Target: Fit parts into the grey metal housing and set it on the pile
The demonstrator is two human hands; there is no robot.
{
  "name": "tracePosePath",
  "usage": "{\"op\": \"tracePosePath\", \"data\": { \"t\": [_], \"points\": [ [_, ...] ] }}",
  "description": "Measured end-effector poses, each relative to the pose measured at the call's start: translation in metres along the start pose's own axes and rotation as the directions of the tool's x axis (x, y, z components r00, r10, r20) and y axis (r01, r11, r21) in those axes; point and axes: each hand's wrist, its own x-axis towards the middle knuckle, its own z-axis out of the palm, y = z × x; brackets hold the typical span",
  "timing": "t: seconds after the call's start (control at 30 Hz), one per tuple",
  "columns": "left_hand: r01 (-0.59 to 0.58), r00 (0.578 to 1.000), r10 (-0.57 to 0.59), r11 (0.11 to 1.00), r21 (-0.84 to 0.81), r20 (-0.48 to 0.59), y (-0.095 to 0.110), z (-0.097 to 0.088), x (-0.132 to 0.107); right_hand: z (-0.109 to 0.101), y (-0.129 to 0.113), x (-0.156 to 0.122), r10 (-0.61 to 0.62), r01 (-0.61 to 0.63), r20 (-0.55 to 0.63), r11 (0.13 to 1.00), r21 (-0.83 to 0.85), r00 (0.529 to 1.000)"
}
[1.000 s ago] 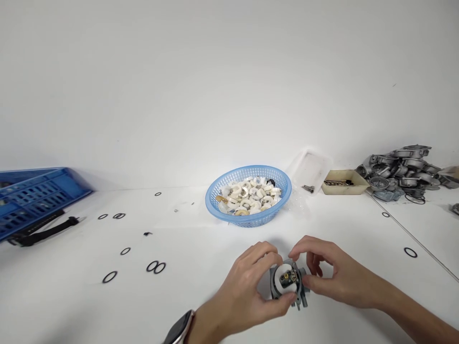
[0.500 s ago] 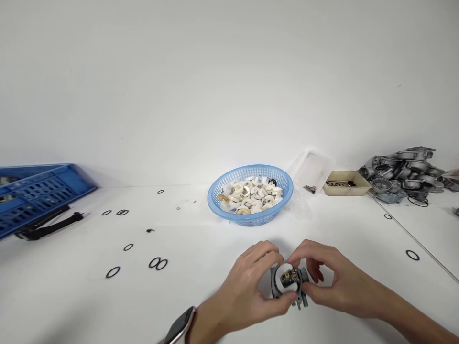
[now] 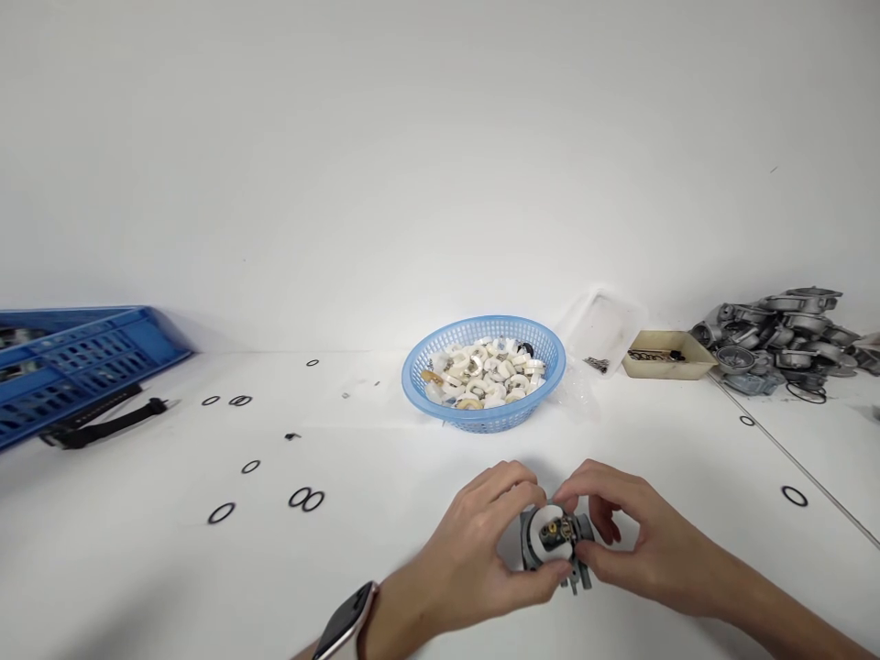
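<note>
Between my hands is a small grey metal carburetor body [image 3: 583,576], its open bowl side facing up. A white float [image 3: 548,522] sits in it around a dark centre with brass parts. My left hand [image 3: 485,541] grips the body from the left, thumb at the near edge and fingers at the far edge. On the other side my right hand [image 3: 636,532] pinches the body's right part with thumb and index finger. Whether a tiny part is between those right fingertips is hidden.
Beyond my hands stands a blue basket [image 3: 485,422] of white floats. To its right are a clear tray [image 3: 605,321], a cream box [image 3: 666,368] and piled carburetor bodies [image 3: 790,335]. Black O-rings [image 3: 221,512] lie at left, near a blue crate [image 3: 89,367] and a black strap [image 3: 114,426].
The view has shifted slightly, so the background things sit a little further right. Both hands keep nearly the same hold on the carburetor body.
</note>
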Motion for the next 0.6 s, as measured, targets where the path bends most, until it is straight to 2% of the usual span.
{"op": "tracePosePath", "data": {
  "t": [0.6],
  "points": [
    [-0.016, 1.0, 0.016, 1.0, 0.02, -0.013, 0.0006, -0.0005, 0.0012, 0.0031, 0.003, 0.0008, -0.036, 0.036, -0.015, 0.999, 0.011, 0.999]
  ]
}}
